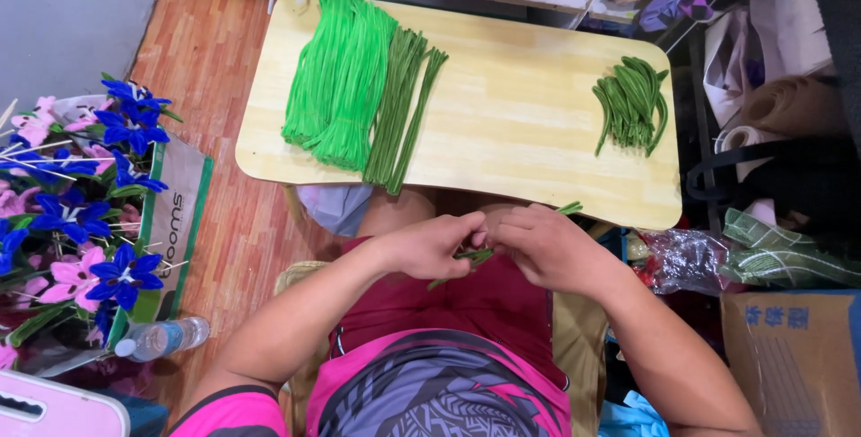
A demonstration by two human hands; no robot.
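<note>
Both hands are in my lap, just below the near edge of the bench (466, 190). My left hand (430, 247) and right hand (547, 244) are closed in on a dark green pipe cleaner (475, 255), fingertips pinching it from either side. One end pokes out past my right knuckles near the bench edge. My fingers cover the middle, so I can't say for sure whether it's one stem or a couple twisted together.

For a clean bend or twist:
- keep the two pinch points close together, so the wire kinks where I want it and doesn't bow
- rotate with the right, hold dead still with the left
- keep the free end clear of the bench edge so it doesn't snag

Stock is laid out well. The bright green bundle (336, 78) and the dark green straight stems (405, 105) lie touching on the left of the bench. The pile of bent dark green pieces (632, 101) sits well apart on the right, which keeps them from tangling with the straight stock. Blue and pink flowers (81, 195) stand in a box on the floor to my left.
</note>
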